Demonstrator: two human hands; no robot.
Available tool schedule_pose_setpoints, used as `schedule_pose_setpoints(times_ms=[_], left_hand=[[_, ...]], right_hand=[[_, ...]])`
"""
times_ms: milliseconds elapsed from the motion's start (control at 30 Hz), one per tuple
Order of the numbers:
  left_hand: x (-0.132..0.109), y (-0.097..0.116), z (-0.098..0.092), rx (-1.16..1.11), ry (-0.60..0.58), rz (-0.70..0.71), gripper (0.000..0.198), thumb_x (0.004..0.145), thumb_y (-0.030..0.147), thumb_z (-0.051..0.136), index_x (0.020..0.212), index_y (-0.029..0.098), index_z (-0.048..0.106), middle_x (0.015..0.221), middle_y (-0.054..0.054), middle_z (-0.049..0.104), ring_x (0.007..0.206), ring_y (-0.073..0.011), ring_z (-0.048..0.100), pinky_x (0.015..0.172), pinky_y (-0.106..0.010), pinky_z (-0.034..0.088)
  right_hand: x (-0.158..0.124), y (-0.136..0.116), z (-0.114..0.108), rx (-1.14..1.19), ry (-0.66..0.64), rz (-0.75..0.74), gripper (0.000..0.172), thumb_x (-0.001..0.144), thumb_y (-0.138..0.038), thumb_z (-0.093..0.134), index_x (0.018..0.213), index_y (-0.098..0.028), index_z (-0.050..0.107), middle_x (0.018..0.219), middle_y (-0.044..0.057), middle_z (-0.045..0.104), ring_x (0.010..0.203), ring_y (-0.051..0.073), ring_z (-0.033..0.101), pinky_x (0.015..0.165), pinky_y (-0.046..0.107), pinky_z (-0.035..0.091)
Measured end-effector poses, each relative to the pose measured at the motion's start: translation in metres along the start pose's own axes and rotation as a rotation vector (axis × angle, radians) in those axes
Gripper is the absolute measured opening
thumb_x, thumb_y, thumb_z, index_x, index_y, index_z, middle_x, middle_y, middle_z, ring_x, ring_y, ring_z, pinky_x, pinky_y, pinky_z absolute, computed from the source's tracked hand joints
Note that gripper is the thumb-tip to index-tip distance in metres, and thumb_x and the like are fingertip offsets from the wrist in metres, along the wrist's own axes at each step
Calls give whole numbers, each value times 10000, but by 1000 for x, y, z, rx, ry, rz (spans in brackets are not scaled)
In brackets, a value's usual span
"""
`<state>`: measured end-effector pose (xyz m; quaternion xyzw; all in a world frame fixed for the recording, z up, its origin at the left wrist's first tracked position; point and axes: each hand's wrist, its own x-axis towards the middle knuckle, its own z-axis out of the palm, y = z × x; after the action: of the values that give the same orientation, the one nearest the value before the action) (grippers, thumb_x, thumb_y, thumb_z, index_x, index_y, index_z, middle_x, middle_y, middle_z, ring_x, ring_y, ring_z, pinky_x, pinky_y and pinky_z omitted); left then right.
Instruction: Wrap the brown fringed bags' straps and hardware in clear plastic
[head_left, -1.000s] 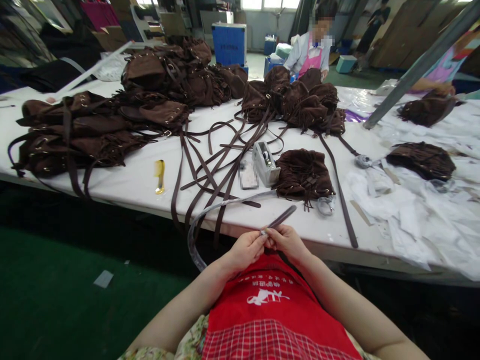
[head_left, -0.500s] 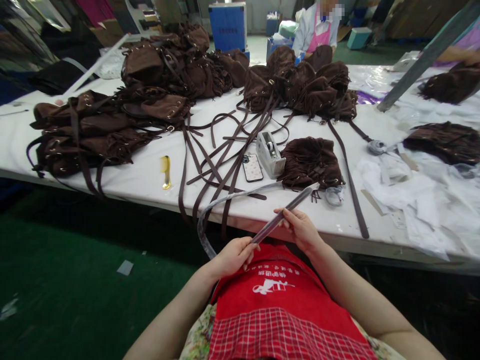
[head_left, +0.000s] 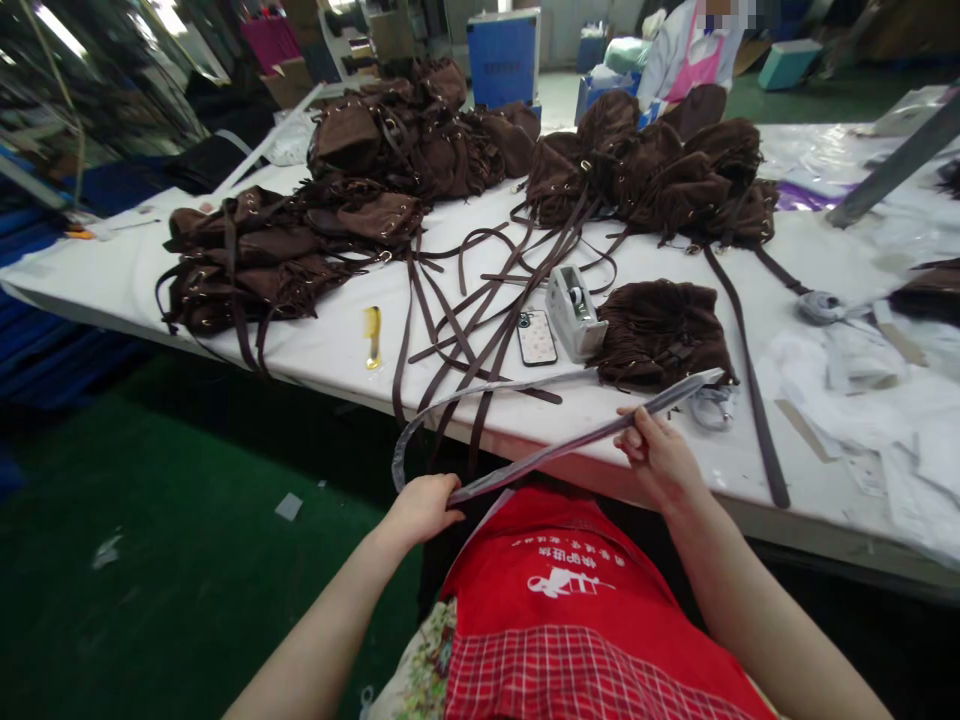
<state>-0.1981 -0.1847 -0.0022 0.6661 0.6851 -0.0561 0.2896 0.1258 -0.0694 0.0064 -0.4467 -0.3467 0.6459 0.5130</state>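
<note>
Between my two hands runs a bag strap [head_left: 547,456] in a clear plastic sleeve. My left hand [head_left: 422,508] is closed round it near my apron, and from there the sleeved strap loops back over the table edge. My right hand [head_left: 660,455] pinches it farther right, with a pale end of the sleeve sticking out beyond the fingers. Just behind lies a brown fringed bag [head_left: 664,330], beside a grey tape dispenser [head_left: 574,315]. A phone [head_left: 538,338] in a patterned case lies left of the dispenser.
Piles of brown bags [head_left: 262,260] cover the table's back and left, with loose straps [head_left: 480,330] trailing to the front edge. A yellow comb [head_left: 373,338] lies nearby. White wrapping [head_left: 847,390] spreads at right, and a slanted grey pole [head_left: 900,165] rises there. A co-worker [head_left: 690,55] stands across.
My hands have moved apart, the left one leftward and the right one rightward, with a longer stretch of sleeved strap now between them. The view has swung left.
</note>
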Motion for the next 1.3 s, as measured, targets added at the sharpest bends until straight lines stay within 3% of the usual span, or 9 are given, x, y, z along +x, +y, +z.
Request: schedule_pose_setpoints(times_ms=[167, 267, 367, 467, 600, 867, 1000, 1133, 1300], left_hand=[[18, 69, -11, -259, 266, 337, 604, 808, 467, 586, 1302, 146, 452, 1325, -143, 527, 1225, -259, 493, 1059, -387, 362], [36, 119, -7, -385, 250, 403, 624, 863, 380, 520, 1381, 93, 325, 1328, -186, 522, 1199, -248, 530, 1017, -371, 419], [53, 147, 1, -314, 197, 308, 518, 937, 310, 370, 1391, 71, 299, 1171, -202, 626, 1033, -258, 637, 879, -372, 504], [62, 157, 9, -63, 185, 266, 454, 956, 276, 293, 1386, 133, 325, 966, -155, 692, 854, -281, 685, 741, -398, 532], [67, 165, 15, 72, 165, 442, 360, 945, 204, 280, 1254, 248, 460, 952, -67, 681, 840, -238, 678, 729, -347, 530], [102, 185, 12, -29, 282, 326, 454, 945, 311, 357, 1366, 150, 313, 1147, -133, 611, 971, -236, 643, 814, -341, 509], [115, 188, 7, 26, 239, 352, 260, 955, 218, 321, 1142, 169, 494, 957, -98, 664, 892, -228, 669, 749, -332, 519], [120, 189, 5, 54, 278, 253, 214, 952, 179, 332, 1069, 131, 505, 897, -123, 664, 873, -242, 679, 709, -325, 525], [119, 201, 17, -1, 273, 280, 226, 947, 185, 337, 1079, 121, 509, 887, -118, 670, 862, -240, 680, 709, -327, 528]], right_hand=[[-22, 27, 34, -40, -162, 156, 372, 735, -513, 686, 892, -176, 687, 487, -63, 429, 449, 75, 347, 454, 222, 306], [-29, 38, 41, -108, -263, 224, 388, 729, -532, 680, 870, -170, 669, 502, -58, 454, 445, 73, 354, 444, 216, 277], [-22, 30, 28, -283, -201, 178, 440, 724, -610, 635, 724, -171, 602, 504, -42, 494, 425, 77, 377, 453, 228, 315], [-5, 10, 5, -546, -99, 75, 520, 762, -687, 509, 656, -178, 545, 517, -15, 532, 431, 93, 425, 459, 234, 333], [15, -5, -17, -911, -120, 97, 469, 826, -596, 449, 700, -165, 587, 484, -14, 518, 455, 123, 472, 477, 235, 346], [24, -9, -8, -1933, -327, -77, 288, 917, -248, 383, 967, -161, 653, 885, 136, 710, 793, 210, 649, 682, 280, 402], [26, -21, -8, -1893, -415, -148, 256, 890, -237, 443, 1006, -179, 663, 916, 112, 716, 830, 207, 651, 707, 272, 415], [30, -30, -15, -1584, -191, -201, 313, 876, -340, 477, 1062, -170, 663, 877, 71, 714, 801, 182, 638, 697, 250, 430], [37, -19, -6, -1594, -174, 103, 577, 925, -473, 326, 594, -168, 686, 554, 77, 649, 574, 180, 599, 594, 266, 398]])
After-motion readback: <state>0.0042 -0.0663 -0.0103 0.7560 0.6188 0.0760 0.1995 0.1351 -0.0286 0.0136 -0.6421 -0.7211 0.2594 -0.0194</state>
